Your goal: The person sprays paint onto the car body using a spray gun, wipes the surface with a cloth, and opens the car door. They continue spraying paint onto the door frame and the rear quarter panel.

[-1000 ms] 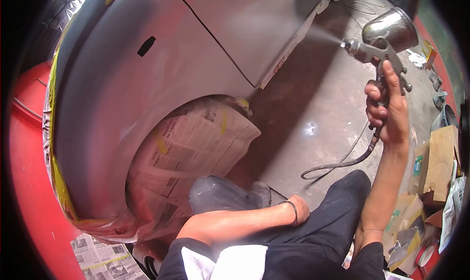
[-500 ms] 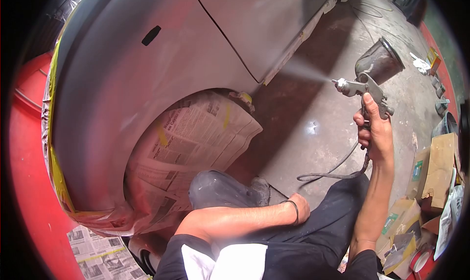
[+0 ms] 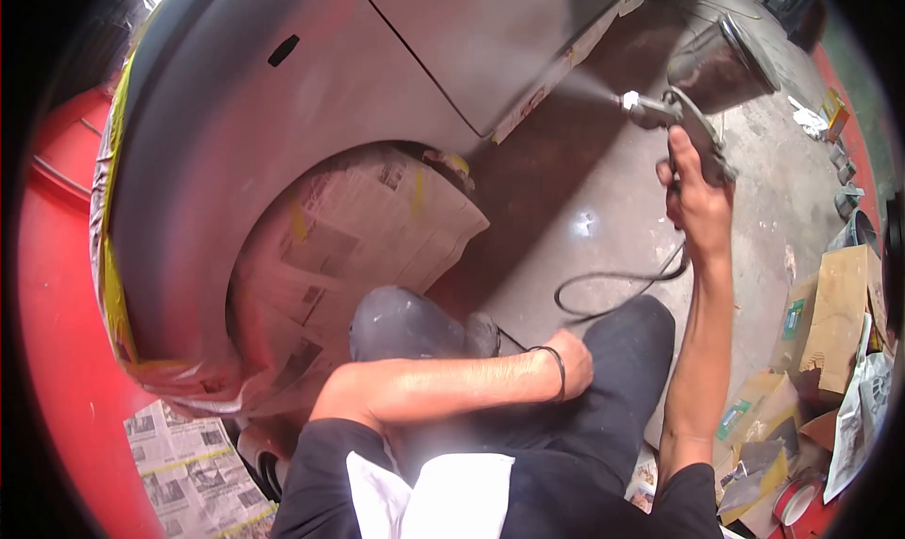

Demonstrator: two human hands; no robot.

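Note:
My right hand is wrapped round a spray gun with a grey cup on top. A pale mist fans out from its nozzle toward the lower edge of the grey car body panel. From the gun's handle a dark hose loops down above my knee. My left hand, a dark band at its wrist, is closed and rests by my thigh. Its fingers are mostly hidden, so I cannot make out what they hold, if anything. Newspaper covers the wheel arch.
Yellow masking tape edges the panel beside a red surface at left. More newspaper lies at lower left. Cardboard, a tape roll and cans stand along the right. Concrete floor lies between.
The spray gun in my right hand has moved a little up and left, with mist still coming out. My view has shifted slightly. My left hand stays by my thigh.

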